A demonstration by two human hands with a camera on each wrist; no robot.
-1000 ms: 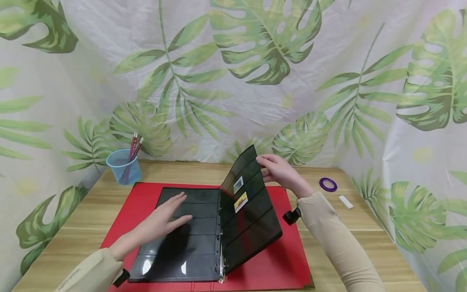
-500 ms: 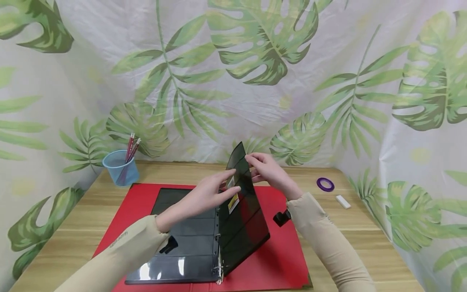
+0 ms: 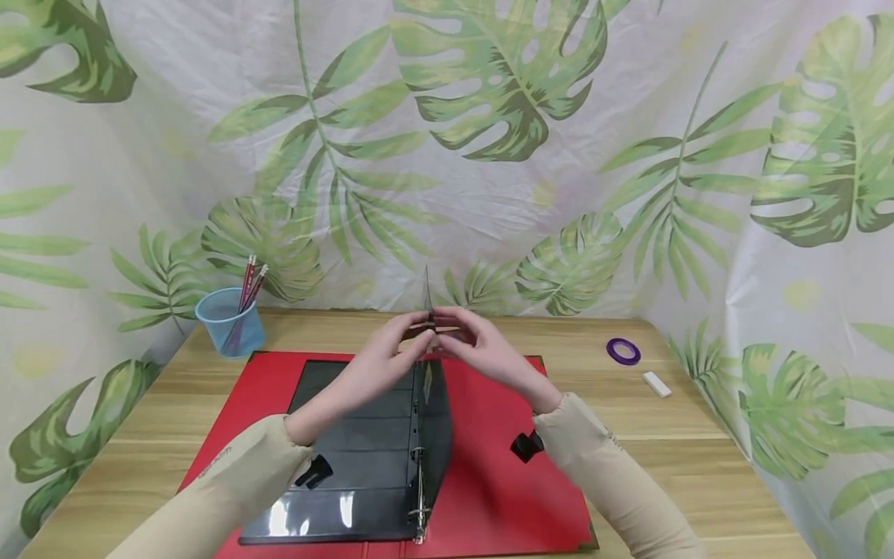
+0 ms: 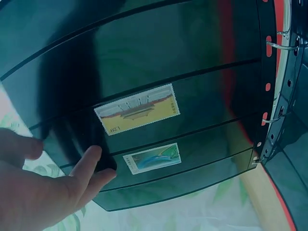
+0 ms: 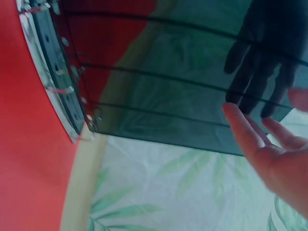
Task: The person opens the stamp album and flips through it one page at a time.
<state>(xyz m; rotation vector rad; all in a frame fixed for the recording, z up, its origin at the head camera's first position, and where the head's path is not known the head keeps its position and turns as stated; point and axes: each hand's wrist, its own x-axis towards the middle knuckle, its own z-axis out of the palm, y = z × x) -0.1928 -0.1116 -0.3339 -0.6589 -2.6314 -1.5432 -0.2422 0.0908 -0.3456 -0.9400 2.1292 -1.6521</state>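
Note:
A black stock page [image 3: 438, 435] of a ring binder stands almost upright, seen nearly edge-on in the head view. My left hand [image 3: 380, 353] touches its left face near the outer edge, fingertips on the dark sheet. From the other side my right hand [image 3: 485, 349] meets the same page, its fingers extended against the right face. Two stamps, one yellow [image 4: 139, 110] and one blue-green [image 4: 154, 158], sit in the strips of the left face. Metal rings [image 3: 419, 458] hold the page at the spine. Another black page [image 3: 363, 442] lies flat on the left.
The open red binder cover [image 3: 517, 481] lies on the wooden table [image 3: 670, 466]. A blue mesh cup [image 3: 230, 322] with pencils [image 3: 251, 287] stands at the back left. At the right are a purple tape roll [image 3: 623, 351] and a white eraser [image 3: 656, 383]. A leaf-patterned curtain [image 3: 447, 155] hangs behind.
The page has swung leftward from a rightward lean to nearly upright. My left hand has come across to its left face, and my right hand has moved left with the page.

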